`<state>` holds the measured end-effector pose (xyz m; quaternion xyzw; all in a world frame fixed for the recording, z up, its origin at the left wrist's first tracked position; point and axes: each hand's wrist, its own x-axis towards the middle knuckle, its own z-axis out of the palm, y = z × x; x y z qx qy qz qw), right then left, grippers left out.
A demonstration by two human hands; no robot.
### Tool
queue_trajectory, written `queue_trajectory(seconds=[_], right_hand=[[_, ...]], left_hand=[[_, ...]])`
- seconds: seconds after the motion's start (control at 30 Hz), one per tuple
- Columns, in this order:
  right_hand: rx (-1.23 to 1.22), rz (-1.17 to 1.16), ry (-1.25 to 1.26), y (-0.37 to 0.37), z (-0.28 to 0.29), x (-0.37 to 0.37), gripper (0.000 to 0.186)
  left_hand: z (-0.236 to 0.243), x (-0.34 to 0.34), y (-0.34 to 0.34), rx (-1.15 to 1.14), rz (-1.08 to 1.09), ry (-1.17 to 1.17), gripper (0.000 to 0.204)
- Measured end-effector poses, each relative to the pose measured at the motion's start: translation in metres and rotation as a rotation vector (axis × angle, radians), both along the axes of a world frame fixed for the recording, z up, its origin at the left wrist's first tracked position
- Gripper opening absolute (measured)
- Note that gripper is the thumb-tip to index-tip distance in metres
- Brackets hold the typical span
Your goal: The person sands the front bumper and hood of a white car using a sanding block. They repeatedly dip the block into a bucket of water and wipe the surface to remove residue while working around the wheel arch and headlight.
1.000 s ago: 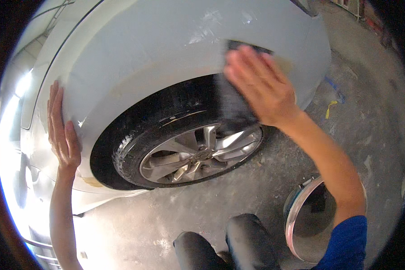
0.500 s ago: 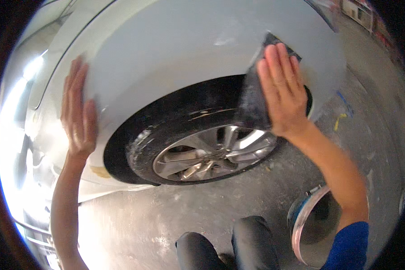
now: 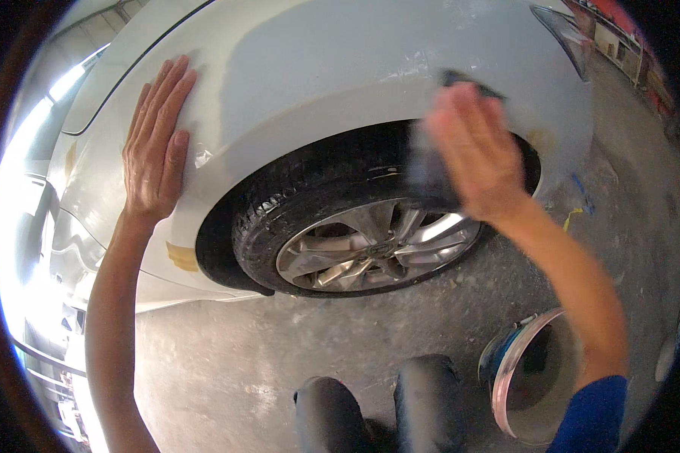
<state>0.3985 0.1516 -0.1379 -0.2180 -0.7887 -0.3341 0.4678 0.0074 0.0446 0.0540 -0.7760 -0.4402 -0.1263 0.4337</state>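
Observation:
My left hand [image 3: 157, 140] lies flat on the pale car body panel, left of the wheel arch, fingers stretched out and holding nothing. On the grey-primed fender [image 3: 310, 68], above the wheel's right part, my right hand [image 3: 480, 147] presses a dark sheet of sandpaper [image 3: 431, 170] under its palm and extended fingers. The hand and sheet are blurred by motion. The sheet's lower part hangs over the arch edge in front of the tyre [image 3: 257, 234]. Pale whitish smears [image 3: 404, 69] mark the primer beside the right fingertips.
A round bucket [image 3: 506, 377] with a pinkish rim stands on the concrete floor [image 3: 227, 362] below my right forearm. The alloy wheel [image 3: 378, 249] sits under the arch. My knees [image 3: 431, 400] are at the bottom. Shelving [image 3: 619, 49] stands far right; bright light comes from the left.
The view has shifted, so the car sits a little further right. My right hand has slid slightly down and left over the fender; my left hand has moved slightly up the panel.

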Motion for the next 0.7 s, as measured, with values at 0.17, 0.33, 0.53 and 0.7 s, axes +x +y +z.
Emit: queue_trajectory(seconds=[0.17, 0.33, 0.53, 0.7], right_hand=[[0.029, 0.273, 0.02, -0.056, 0.036, -0.169, 0.055], [-0.057, 0.249, -0.007, -0.012, 0.012, -0.053, 0.057], [-0.729, -0.383, -0.232, -0.086, -0.077, 0.201, 0.064], [-1.328, -0.492, -0.383, -0.15, -0.163, 0.28, 0.053]], left_hand=[[-0.008, -0.002, 0.004, 0.001, 0.008, -0.034, 0.068], [-0.004, -0.005, -0.009, 0.002, 0.039, 0.01, 0.068], [-0.003, 0.005, -0.001, 0.026, 0.03, 0.0, 0.065], [-0.013, 0.02, 0.004, 0.069, 0.057, -0.057, 0.06]])
